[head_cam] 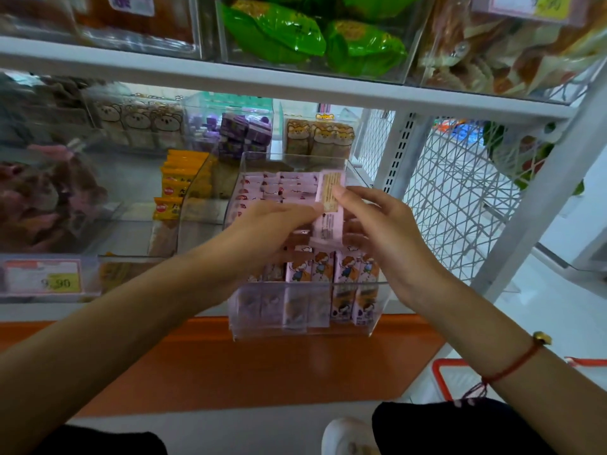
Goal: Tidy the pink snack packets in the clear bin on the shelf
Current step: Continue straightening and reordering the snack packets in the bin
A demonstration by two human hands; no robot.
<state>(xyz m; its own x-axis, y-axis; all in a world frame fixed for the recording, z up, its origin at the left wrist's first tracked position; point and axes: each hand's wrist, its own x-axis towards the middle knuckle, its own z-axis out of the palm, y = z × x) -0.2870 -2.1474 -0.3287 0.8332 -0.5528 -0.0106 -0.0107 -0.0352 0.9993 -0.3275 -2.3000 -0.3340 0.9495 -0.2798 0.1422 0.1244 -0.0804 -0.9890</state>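
Both hands are over the clear bin (361, 292) at the shelf (295, 90) front. Right hand (384, 224) pinches one pink snack packet (328, 205) upright, left hand (266, 224) fingers grip its 9 o'clock edge; other pink packets (331, 267) stand below.

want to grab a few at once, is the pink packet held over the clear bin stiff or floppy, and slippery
The pink packet looks fairly stiff: it stays straight, pinched between both hands. Probably light, since fingertips alone hold it. Its glossy wrapper may be slippery, so a stack could slide apart above the clear bin.
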